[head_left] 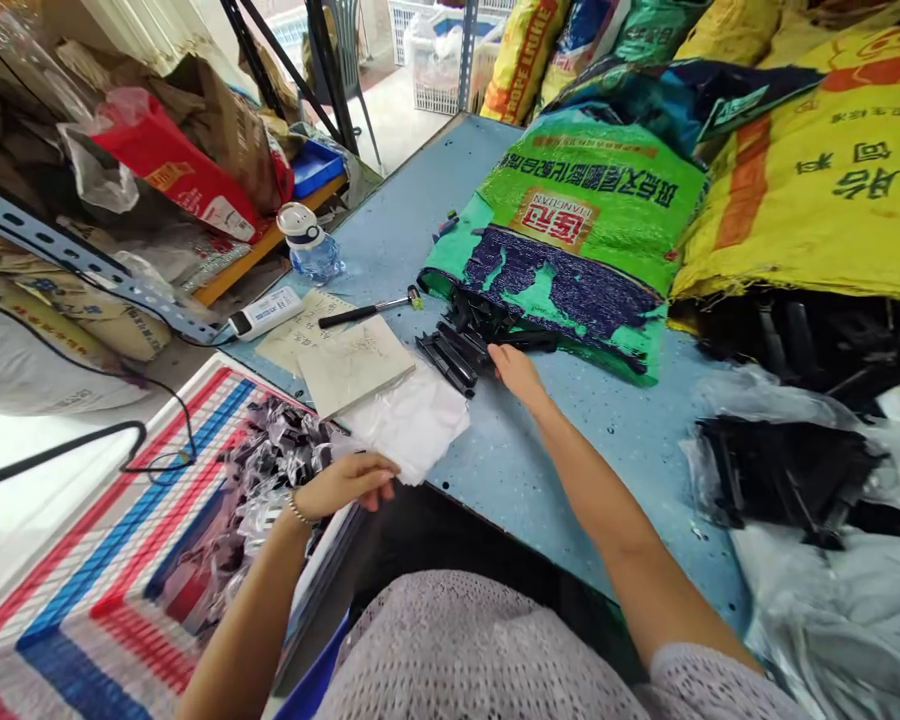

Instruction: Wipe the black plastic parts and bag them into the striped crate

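Observation:
My right hand [516, 374] reaches across the blue table, its fingers closed on the end of a black plastic part beside a short row of similar black parts [448, 360]. More black parts [480, 315] spill from the mouth of a green woven sack [592, 200]. Nearer my body, my left hand [352, 482] has its fingers curled together at the edge of a stack of thin white plastic bags [412, 420]. What it holds, if anything, is hidden. A flat square board [356, 365] partly overlaps the bags, and a small hammer [367, 310] lies against its far edge.
Left of the table, a striped woven bag [105, 530] stands wide, with several bagged dark parts [270, 470] inside. A water bottle [311, 245] and a white power strip [266, 312] are along the left edge. Yellow sacks [817, 170] and bagged black parts [787, 470] crowd the right.

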Motion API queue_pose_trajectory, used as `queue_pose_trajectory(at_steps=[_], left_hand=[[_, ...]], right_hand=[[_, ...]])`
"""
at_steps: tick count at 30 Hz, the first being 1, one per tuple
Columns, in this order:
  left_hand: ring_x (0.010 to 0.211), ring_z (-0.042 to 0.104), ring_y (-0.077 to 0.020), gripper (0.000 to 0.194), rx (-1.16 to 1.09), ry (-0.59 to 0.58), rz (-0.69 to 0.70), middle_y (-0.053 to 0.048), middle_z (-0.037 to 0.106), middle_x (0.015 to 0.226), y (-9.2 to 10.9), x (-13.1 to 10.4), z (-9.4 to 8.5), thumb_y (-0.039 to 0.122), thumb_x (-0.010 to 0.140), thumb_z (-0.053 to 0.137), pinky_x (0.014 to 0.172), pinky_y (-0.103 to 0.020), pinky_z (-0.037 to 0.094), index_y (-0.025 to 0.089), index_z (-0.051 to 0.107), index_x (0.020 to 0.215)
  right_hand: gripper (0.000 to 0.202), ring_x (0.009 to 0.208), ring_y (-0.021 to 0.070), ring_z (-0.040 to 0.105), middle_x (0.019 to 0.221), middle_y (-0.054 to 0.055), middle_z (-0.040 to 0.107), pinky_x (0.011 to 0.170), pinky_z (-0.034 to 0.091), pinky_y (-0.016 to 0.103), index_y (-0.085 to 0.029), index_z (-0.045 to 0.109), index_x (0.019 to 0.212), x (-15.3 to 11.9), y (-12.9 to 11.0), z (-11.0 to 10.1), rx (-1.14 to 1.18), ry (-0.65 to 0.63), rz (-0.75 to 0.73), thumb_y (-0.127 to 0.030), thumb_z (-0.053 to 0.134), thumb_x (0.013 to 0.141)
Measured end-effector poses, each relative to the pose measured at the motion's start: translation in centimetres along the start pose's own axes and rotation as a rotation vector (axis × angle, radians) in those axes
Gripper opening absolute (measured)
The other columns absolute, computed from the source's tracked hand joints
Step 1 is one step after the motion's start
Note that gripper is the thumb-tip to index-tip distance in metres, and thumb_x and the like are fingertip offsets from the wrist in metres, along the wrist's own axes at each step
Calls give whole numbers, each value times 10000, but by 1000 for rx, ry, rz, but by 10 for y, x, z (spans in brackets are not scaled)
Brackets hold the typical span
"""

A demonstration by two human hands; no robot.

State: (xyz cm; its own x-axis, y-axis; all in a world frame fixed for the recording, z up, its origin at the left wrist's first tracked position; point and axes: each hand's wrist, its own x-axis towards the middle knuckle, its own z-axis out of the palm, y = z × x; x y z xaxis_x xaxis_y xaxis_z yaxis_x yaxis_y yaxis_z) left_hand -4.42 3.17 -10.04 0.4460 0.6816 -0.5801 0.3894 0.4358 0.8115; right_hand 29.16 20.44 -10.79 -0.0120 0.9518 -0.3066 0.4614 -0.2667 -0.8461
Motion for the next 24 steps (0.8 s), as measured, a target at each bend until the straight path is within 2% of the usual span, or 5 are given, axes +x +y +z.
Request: queue_pose_trajectory(at_steps=[5, 9, 16, 20, 24], left_hand=[[960, 713, -200, 611, -502, 191, 364, -147, 691, 1241, 76, 88, 71, 575, 833, 696, 893, -379, 572, 203, 592, 1307], [952, 684, -184, 576, -869, 307, 502, -81, 657, 1213, 115, 132, 108, 539, 809, 719, 854, -357, 571, 257, 535, 1277], [626, 576, -99, 299, -897, 116, 315, -8, 627, 833, 119, 109, 136, 371, 789, 744, 571, -235, 472, 164, 613, 960], [610, 562, -95, 280, -880, 138, 272, 0, 626, 820, 118, 105, 148, 375, 795, 729, 547, -228, 450, 173, 606, 946], [605, 562, -91, 284, -909, 232, 279, -4, 635, 824, 125, 110, 137, 388, 788, 716, 546, -222, 453, 170, 604, 930]], right_hand=[[606, 416, 96, 193, 502, -67, 323, 406, 231, 244, -228, 483, 742, -48, 25, -11, 251, -234, 82, -756, 243, 918], [640, 386, 93, 263, 500, -43, 421, 389, 244, 241, -208, 542, 768, -108, 37, -5, 498, -500, 159, -800, 325, 882], [614, 868, 236, 598, 925, 108, 667, 791, 464, 361, -214, 616, 960, -103, 17, -29, -303, 240, -546, -718, 265, 979], [601, 693, 191, 545, 701, 47, 588, 669, 402, 313, -232, 537, 759, -78, 9, -30, -405, 218, -557, -589, 149, 1047], [554, 641, 168, 518, 687, 22, 579, 628, 365, 295, -223, 541, 763, -111, 18, -22, -390, 99, -585, -582, 234, 1053]])
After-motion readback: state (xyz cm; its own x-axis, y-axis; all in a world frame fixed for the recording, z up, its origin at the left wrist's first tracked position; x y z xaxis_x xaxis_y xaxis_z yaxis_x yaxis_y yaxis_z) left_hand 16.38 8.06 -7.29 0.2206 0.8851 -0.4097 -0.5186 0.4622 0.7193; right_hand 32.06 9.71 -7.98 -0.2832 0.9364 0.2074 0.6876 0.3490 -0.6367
